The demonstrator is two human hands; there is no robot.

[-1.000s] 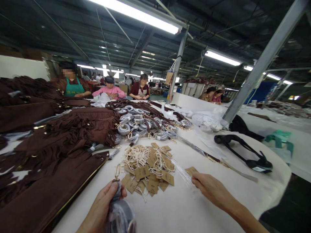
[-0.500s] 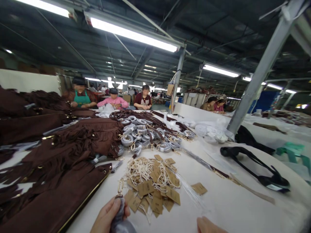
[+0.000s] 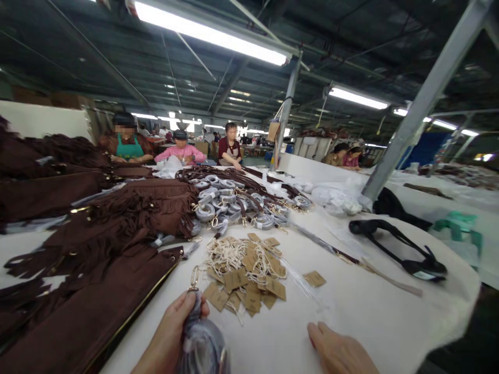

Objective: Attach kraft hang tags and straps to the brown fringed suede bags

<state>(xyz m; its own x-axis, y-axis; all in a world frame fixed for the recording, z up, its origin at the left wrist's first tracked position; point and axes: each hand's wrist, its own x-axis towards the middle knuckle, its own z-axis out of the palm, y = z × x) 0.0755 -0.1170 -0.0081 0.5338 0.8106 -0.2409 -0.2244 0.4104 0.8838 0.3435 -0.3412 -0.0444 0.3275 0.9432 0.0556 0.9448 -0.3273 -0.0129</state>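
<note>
My left hand [image 3: 180, 324] is closed around a coiled strap [image 3: 202, 345] wrapped in clear plastic, near the front edge of the view. A gold clasp [image 3: 194, 278] sticks up above its fingers. To the right, my right hand [image 3: 337, 348] is low over the white table, back up. Its fingers are curled in together, and their undersides are hidden, so what they hold, if anything, does not show. Between and beyond the hands lies a heap of brown card tags [image 3: 253, 293] with white strings [image 3: 224, 254]. Thin clear plastic strands [image 3: 302, 283] trail from the heap.
Dark brown fringed bags [image 3: 105, 270] cover the left side. Farther back are piled plastic-wrapped straps [image 3: 230, 202]. One tag [image 3: 314, 278] lies apart. A long strap [image 3: 323, 243] and a black looped object [image 3: 401, 249] lie right, near a metal post [image 3: 424, 104]. Several people sit beyond.
Both hands appear higher in view, exposing more of the wrapped coil and my right hand. The camera view has shifted slightly. A person across the table has stretched an arm toward the straps.
</note>
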